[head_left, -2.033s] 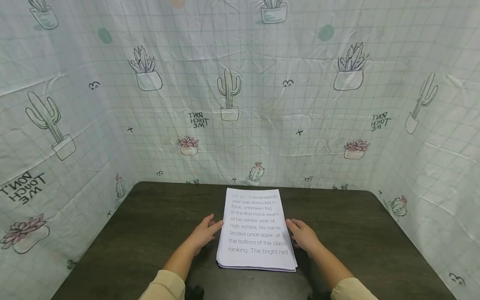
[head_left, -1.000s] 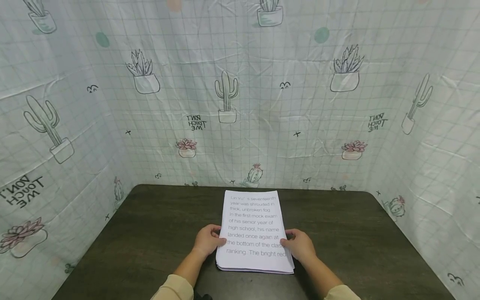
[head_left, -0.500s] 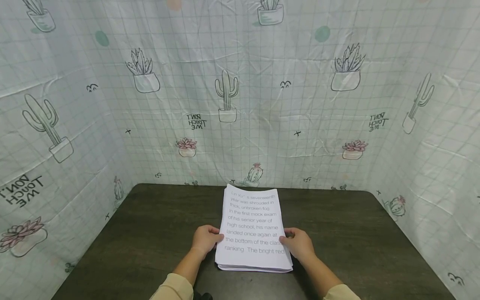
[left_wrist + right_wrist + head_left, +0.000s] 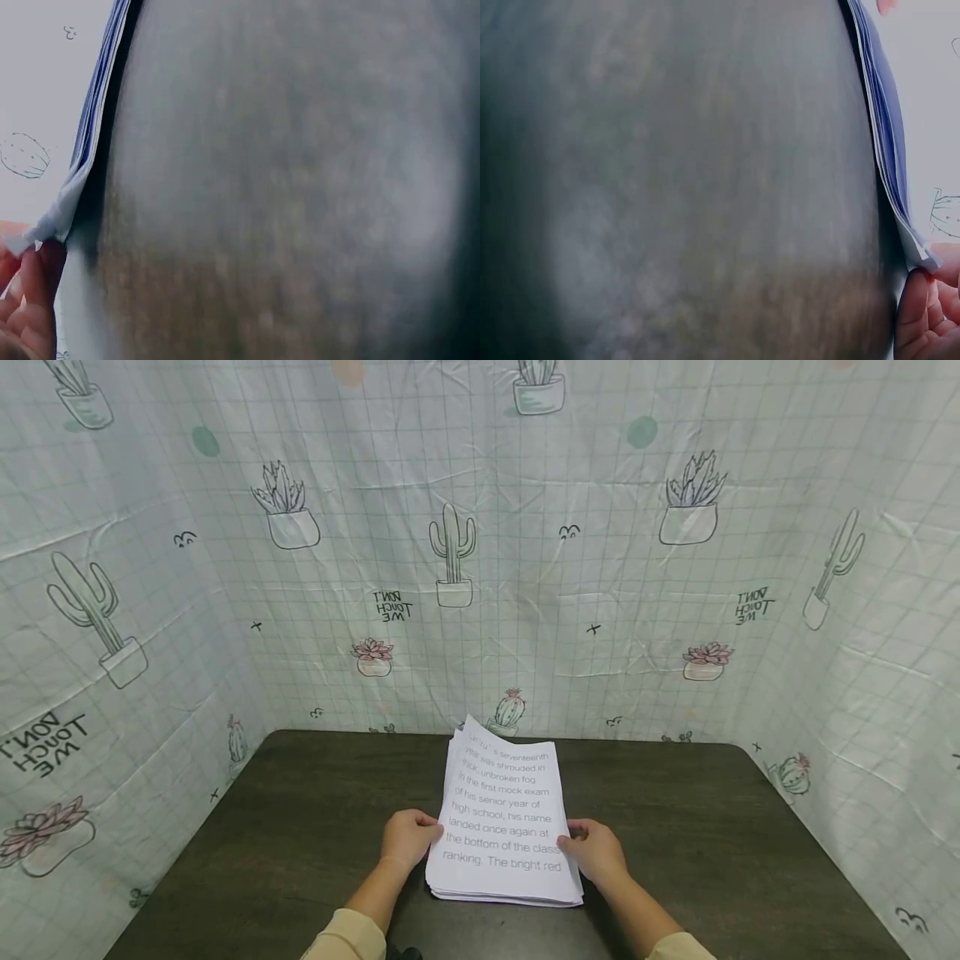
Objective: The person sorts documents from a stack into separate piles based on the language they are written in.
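Observation:
A stack of printed paper sheets (image 4: 498,827) lies on the dark table, its large text facing me. My left hand (image 4: 407,839) pinches the stack's left edge, thumb on top and fingers beneath. On the opposite edge my right hand (image 4: 598,852) pinches in the same way. The far left corner of the top sheets is lifted and curls up, and the sheets fan slightly. In the left wrist view the fingers (image 4: 31,292) hold a bent edge of the paper (image 4: 71,191). The right wrist view has the fingers (image 4: 922,307) at a bent paper corner (image 4: 917,247).
The dark wooden table (image 4: 315,810) spreads on both sides of the stack. A pale cloth (image 4: 360,510) with cactus drawings hangs behind and along both sides. A small black object (image 4: 405,953) shows at the bottom edge near the left sleeve.
Both hands went from beside the stack to pinching its edges. Since then the far left corner of the top sheets has risen and the top sheets have shifted slightly left.

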Tool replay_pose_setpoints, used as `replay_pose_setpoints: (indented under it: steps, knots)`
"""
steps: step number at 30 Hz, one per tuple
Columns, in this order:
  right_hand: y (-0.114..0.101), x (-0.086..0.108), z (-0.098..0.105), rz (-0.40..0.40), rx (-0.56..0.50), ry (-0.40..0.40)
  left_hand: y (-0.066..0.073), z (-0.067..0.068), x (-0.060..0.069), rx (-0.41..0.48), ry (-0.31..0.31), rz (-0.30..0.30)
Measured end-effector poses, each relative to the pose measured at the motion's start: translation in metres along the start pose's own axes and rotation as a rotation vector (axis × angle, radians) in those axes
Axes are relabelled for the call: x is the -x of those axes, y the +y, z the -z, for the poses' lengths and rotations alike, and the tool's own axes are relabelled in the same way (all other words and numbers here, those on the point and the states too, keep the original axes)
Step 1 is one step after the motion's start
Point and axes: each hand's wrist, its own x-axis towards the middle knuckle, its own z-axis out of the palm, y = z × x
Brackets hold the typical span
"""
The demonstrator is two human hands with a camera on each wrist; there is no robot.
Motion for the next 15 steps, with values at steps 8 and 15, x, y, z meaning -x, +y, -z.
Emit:
replay_pose_setpoints:
  steps: [8, 15]
  knots:
    - [0.001, 0.0, 0.0, 0.005, -0.01, -0.002, -0.002, -0.003, -0.003, 0.127, -0.007, 0.029]
    - [0.005, -0.004, 0.004, -0.04, -0.143, -0.047, -0.008, -0.006, -0.006, 0.55, -0.188, 0.186]
